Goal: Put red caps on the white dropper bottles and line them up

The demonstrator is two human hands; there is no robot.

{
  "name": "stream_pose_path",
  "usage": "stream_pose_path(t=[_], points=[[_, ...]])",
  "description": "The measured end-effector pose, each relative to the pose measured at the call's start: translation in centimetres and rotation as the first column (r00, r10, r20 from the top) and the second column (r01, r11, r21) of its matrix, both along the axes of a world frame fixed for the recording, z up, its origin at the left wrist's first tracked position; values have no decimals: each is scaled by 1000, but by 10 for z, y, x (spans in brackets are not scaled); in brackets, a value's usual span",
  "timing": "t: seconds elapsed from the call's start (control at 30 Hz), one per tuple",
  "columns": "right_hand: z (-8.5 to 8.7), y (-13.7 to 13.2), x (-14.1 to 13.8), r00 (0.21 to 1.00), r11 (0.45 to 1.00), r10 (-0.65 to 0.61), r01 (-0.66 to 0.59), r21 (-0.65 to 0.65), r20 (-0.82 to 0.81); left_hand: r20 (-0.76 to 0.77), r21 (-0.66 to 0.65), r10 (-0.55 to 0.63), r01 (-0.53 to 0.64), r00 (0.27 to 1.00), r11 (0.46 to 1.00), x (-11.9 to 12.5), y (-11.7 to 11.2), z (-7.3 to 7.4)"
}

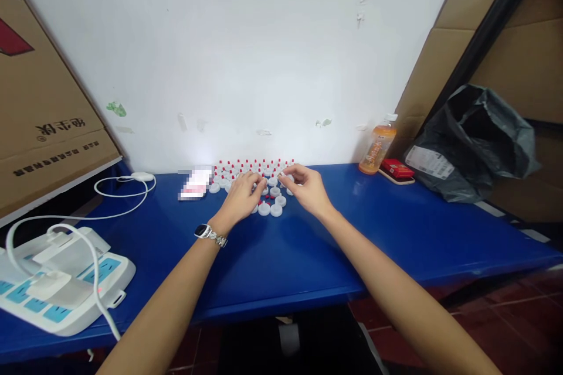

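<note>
My left hand (241, 195) rests low over a cluster of small white plastic caps, fingers bent and thumb apart from them; nothing shows in its grasp. A watch and a bracelet (210, 234) circle that wrist. Facing it, my right hand (310, 188) pinches a small white piece, seemingly a white cap, between thumb and forefinger; the fingers cover most of it. Behind the hands stand rows of white caps with red tips (229, 167). Nearer me are white caps (276, 210) without tips fitted, and a few loose red tips (269, 197) lie among them.
The blue table (281, 269) meets a white wall. At left are a power strip (88, 287) with white cables and a blurred-out flat item (196, 183). On the right stand an orange drink bottle (377, 146), a red box (397, 168) and a grey plastic bag (472, 140).
</note>
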State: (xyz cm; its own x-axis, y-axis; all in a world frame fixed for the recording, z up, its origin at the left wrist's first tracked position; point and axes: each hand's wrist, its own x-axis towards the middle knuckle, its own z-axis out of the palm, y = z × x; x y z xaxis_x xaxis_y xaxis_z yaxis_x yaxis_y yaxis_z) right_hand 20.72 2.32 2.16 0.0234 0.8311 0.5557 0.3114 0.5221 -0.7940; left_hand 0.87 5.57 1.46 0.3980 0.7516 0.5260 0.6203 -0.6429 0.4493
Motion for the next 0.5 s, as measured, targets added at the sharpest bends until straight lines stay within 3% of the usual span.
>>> stream_pose_path(t=[0.1, 0.3, 0.5], points=[[-3, 4, 2, 999, 998, -40, 39, -55, -19, -103, -8, -24, 23, 994, 1000, 2, 4, -9], [0, 4, 4, 976, 977, -205, 198, 83, 79, -68, -39, -8, 5, 998, 999, -5, 7, -7], [-3, 13, 2, 980, 993, -121, 120, 19, 159, -12, -37, 69, -70, 998, 997, -19, 6, 2]])
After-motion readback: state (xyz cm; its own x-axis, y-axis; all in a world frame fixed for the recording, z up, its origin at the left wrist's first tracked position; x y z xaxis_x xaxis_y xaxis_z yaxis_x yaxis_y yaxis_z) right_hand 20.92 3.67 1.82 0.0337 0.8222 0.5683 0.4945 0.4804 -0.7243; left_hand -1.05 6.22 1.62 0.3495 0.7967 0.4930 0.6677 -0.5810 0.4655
